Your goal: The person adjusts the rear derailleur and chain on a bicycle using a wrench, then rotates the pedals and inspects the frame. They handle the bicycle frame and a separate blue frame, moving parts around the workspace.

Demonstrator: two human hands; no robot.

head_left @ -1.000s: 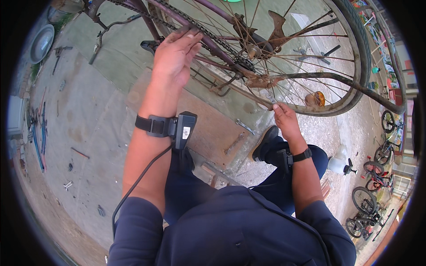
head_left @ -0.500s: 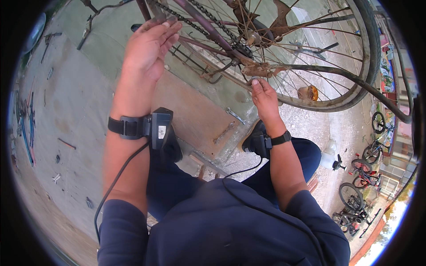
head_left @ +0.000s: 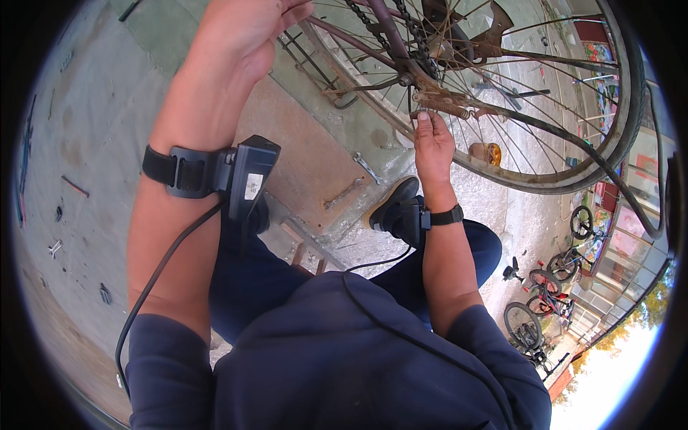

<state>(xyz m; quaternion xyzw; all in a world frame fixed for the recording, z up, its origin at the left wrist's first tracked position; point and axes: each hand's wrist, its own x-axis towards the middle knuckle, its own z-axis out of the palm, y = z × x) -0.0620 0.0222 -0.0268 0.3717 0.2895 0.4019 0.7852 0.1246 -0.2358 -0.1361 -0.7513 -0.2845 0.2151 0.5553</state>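
Note:
An old bicycle's rear wheel (head_left: pixel 573 183) fills the upper right, with a rusty hub and a chain (head_left: pixel 373 27) running up from it. Below a rusty coil spring (head_left: pixel 448 107) near the hub, my right hand (head_left: pixel 434 147) is closed, thumb against fingers. A small dark end shows at its fingertips; what it belongs to is unclear. My left hand (head_left: pixel 251 25) reaches up beside the purplish frame tube (head_left: pixel 358 46). The top edge cuts it off, and only some bent fingertips show, so its grip is hidden.
A brown board (head_left: pixel 308 154) lies on the ground between my feet, with a wrench (head_left: pixel 368 168) and a rusty tool (head_left: pixel 344 193) on it. Scattered tools lie to the left, including a rusty bar (head_left: pixel 75 186). Several parked bicycles (head_left: pixel 545 287) stand at the right.
My left hand has moved up, partly out of the picture. The wheel has shifted right in view, and my right hand stays by the hub, still pinched.

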